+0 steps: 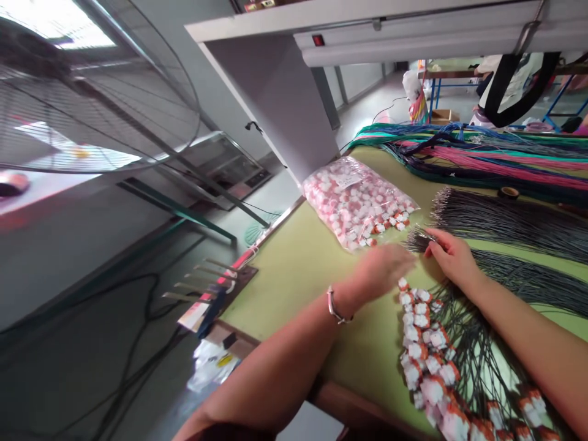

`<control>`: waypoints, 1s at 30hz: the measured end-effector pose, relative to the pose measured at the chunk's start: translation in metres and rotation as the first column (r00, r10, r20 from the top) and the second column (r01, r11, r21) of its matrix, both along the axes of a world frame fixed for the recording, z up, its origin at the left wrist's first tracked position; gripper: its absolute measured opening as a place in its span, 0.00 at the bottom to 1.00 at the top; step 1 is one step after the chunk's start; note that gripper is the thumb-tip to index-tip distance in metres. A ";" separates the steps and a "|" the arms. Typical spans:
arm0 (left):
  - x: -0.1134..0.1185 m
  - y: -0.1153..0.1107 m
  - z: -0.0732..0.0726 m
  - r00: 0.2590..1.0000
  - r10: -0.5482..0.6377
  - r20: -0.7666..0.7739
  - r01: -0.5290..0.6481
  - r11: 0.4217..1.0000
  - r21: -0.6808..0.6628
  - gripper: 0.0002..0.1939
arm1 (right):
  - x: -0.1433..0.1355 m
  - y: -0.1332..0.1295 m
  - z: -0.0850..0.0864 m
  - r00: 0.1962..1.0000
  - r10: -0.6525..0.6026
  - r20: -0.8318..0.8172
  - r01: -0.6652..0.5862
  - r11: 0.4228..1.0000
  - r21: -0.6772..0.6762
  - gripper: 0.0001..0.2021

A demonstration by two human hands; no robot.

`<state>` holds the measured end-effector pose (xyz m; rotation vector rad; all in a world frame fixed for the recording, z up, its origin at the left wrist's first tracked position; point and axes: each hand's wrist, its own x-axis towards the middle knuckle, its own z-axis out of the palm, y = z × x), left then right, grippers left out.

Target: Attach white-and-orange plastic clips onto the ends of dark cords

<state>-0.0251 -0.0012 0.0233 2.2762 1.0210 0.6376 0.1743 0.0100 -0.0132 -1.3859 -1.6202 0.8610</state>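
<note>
Nearest us, white-and-orange connectors are lying near right on the counter. Just beyond, our right hand is pinching dark wire ends; our left hand, alongside, is showing too blurred to tell its grip. We are apparently sorting tips; the next move calls for fine fingertip control.

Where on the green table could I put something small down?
Try the green table between the pronged block and the plastic bag. Another bare patch lies between the left arm and the white-and-orange connectors. The right side is crowded: black wires, coloured wires and the right hand.
</note>
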 end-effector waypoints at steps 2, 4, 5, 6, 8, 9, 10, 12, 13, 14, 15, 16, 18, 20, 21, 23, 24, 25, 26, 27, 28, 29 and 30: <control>-0.015 0.013 0.001 0.936 0.307 -0.171 -0.277 0.945 0.176 0.13 | -0.003 -0.004 0.000 0.999 -0.016 -0.043 0.014 0.999 -0.051 0.10; -0.025 0.023 -0.001 0.861 0.375 -0.343 -0.296 0.919 0.261 0.13 | -0.005 -0.006 -0.002 0.998 -0.020 -0.059 0.017 0.999 -0.052 0.07; -0.028 0.027 -0.002 0.837 0.360 -0.411 -0.261 0.924 0.279 0.14 | -0.006 -0.006 -0.003 0.998 -0.016 -0.060 0.013 0.999 -0.038 0.05; -0.029 0.030 -0.004 0.821 0.339 -0.458 -0.224 0.931 0.287 0.14 | -0.006 -0.006 -0.005 0.998 -0.011 -0.062 0.009 1.000 -0.023 0.04; -0.030 0.033 -0.008 0.808 0.318 -0.497 -0.193 0.938 0.286 0.14 | -0.006 -0.006 -0.006 0.997 -0.007 -0.080 0.006 1.000 -0.013 0.04; -0.030 0.034 -0.009 0.806 0.321 -0.497 -0.202 0.939 0.279 0.14 | -0.006 -0.006 -0.006 0.995 -0.009 -0.096 0.007 1.000 -0.021 0.04; -0.030 0.035 -0.011 0.808 0.327 -0.490 -0.218 0.939 0.267 0.13 | -0.006 -0.005 -0.006 0.994 -0.013 -0.112 0.009 0.999 -0.033 0.05; -0.030 0.036 -0.011 0.820 0.336 -0.464 -0.243 0.937 0.249 0.13 | -0.007 -0.006 -0.004 0.990 -0.021 -0.137 0.013 0.998 -0.061 0.06; -0.030 0.036 -0.010 0.832 0.341 -0.437 -0.252 0.935 0.250 0.13 | -0.007 -0.006 -0.003 0.989 -0.025 -0.145 0.014 0.997 -0.074 0.07; -0.030 0.036 -0.009 0.851 0.349 -0.394 -0.262 0.930 0.258 0.13 | -0.008 -0.006 -0.002 0.988 -0.028 -0.151 0.015 0.996 -0.087 0.07; -0.029 0.035 -0.007 0.875 0.355 -0.330 -0.274 0.924 0.267 0.13 | -0.008 -0.007 -0.001 0.988 -0.031 -0.155 0.015 0.995 -0.100 0.08; -0.028 0.033 -0.006 0.901 0.357 -0.247 -0.290 0.918 0.269 0.13 | -0.008 -0.007 0.000 0.987 -0.035 -0.157 0.017 0.994 -0.112 0.08; -0.022 0.028 -0.004 0.939 0.342 -0.046 -0.328 0.925 0.191 0.12 | -0.009 -0.007 0.001 0.987 -0.043 -0.156 0.024 0.992 -0.122 0.09; -0.014 0.022 -0.006 0.934 0.329 0.140 -0.322 0.944 -0.073 0.13 | -0.008 -0.008 0.003 0.987 -0.045 -0.155 0.027 0.993 -0.114 0.09; -0.009 0.019 -0.009 0.917 0.338 0.212 -0.286 0.927 -0.244 0.13 | -0.008 -0.008 0.004 0.987 -0.043 -0.157 0.027 0.994 -0.103 0.09; 0.000 0.015 -0.016 0.874 0.377 0.306 -0.179 0.836 -0.519 0.15 | -0.008 -0.009 0.006 0.987 -0.037 -0.159 0.024 0.996 -0.080 0.08; 0.004 0.014 -0.020 0.856 0.396 0.332 -0.137 0.794 -0.593 0.15 | -0.007 -0.010 0.007 0.987 -0.034 -0.158 0.023 0.997 -0.071 0.08; 0.008 0.013 -0.024 0.841 0.412 0.350 -0.115 0.769 -0.629 0.15 | -0.007 -0.010 0.008 0.987 -0.032 -0.159 0.022 0.998 -0.064 0.08; 0.010 0.012 -0.027 0.829 0.427 0.362 -0.110 0.759 -0.642 0.14 | -0.008 -0.011 0.009 0.987 -0.028 -0.161 0.019 0.998 -0.059 0.08; 0.013 0.012 -0.029 0.820 0.436 0.371 -0.112 0.758 -0.643 0.14 | -0.008 -0.011 0.009 0.986 -0.021 -0.165 0.012 0.998 -0.056 0.07; 0.015 0.012 -0.031 0.814 0.441 0.378 -0.116 0.761 -0.638 0.14 | -0.008 -0.012 0.009 0.985 -0.014 -0.169 0.004 0.998 -0.056 0.07; 0.016 0.012 -0.032 0.810 0.441 0.387 -0.117 0.767 -0.631 0.14 | -0.009 -0.012 0.009 0.985 -0.003 -0.170 -0.006 0.998 -0.057 0.07; 0.017 0.012 -0.033 0.808 0.435 0.397 -0.111 0.774 -0.623 0.13 | -0.009 -0.012 0.008 0.986 0.011 -0.164 -0.021 0.998 -0.059 0.07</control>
